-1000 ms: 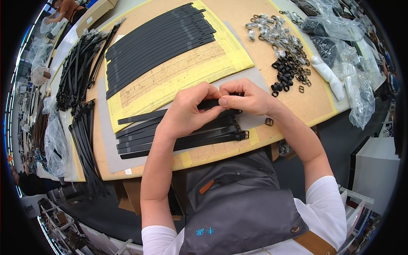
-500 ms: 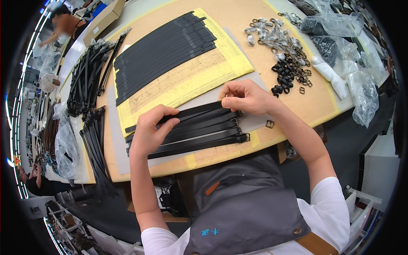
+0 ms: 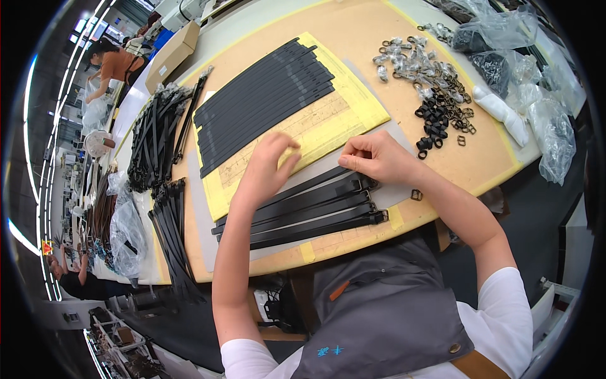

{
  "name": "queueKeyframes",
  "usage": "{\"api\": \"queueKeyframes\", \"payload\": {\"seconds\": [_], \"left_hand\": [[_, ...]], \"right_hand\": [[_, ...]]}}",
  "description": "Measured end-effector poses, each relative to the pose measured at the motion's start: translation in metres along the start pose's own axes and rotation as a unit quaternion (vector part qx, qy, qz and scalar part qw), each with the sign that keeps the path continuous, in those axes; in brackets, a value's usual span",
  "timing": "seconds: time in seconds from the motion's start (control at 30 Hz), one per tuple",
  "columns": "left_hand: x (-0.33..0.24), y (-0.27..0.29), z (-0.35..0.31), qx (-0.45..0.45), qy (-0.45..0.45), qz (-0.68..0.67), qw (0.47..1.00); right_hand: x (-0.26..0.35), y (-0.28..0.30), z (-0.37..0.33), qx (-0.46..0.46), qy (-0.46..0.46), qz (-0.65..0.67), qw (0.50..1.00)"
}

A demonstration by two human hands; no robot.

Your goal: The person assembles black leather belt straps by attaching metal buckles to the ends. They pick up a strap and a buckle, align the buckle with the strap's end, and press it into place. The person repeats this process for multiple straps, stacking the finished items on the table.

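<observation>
My right hand (image 3: 382,156) pinches the end of a black strap (image 3: 315,182) between thumb and fingertips. The strap slants down to the left, and part of it is hidden behind my left wrist. My left hand (image 3: 270,169) is raised above the straps with thumb and fingers apart, holding nothing. Under my hands lie several black belts (image 3: 315,219) side by side, with metal buckles (image 3: 379,217) at their right ends. Just beyond, a row of flat black strips (image 3: 262,95) lies on a yellow-edged board (image 3: 353,110).
Bundles of black straps (image 3: 154,136) lie to the left. At the right are a heap of metal clasps (image 3: 435,69), black loops (image 3: 432,120), a loose buckle (image 3: 416,195) and clear plastic bags (image 3: 549,132). A cardboard box (image 3: 173,54) and another person (image 3: 113,66) are at the far left.
My left hand has let go of the strap and lifted up and away from it. My right hand still pinches the strap's end. The whole view has shifted slightly.
</observation>
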State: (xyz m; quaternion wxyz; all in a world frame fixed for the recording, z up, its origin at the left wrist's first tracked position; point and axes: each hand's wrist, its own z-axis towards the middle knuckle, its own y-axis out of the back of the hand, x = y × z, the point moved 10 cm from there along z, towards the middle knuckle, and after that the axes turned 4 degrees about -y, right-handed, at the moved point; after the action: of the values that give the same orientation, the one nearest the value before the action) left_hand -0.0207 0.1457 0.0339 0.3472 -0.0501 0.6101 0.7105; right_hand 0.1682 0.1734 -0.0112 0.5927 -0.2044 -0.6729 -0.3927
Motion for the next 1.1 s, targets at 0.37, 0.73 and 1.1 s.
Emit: {"api": "queueKeyframes", "payload": {"seconds": [0.37, 0.73, 1.1], "left_hand": [[0.073, -0.046, 0.089, -0.023, 0.111, 0.039, 0.993], [0.03, -0.045, 0.038, 0.077, 0.178, -0.102, 0.976], [-0.011, -0.042, 0.016, 0.005, 0.087, -0.223, 0.971]], "right_hand": [[-0.005, 0.077, -0.005, -0.185, 0.032, 0.188, 0.964], [-0.006, 0.067, -0.006, -0.176, 0.024, 0.185, 0.967], [-0.008, 0.079, -0.024, -0.191, 0.054, 0.144, 0.97]]}}
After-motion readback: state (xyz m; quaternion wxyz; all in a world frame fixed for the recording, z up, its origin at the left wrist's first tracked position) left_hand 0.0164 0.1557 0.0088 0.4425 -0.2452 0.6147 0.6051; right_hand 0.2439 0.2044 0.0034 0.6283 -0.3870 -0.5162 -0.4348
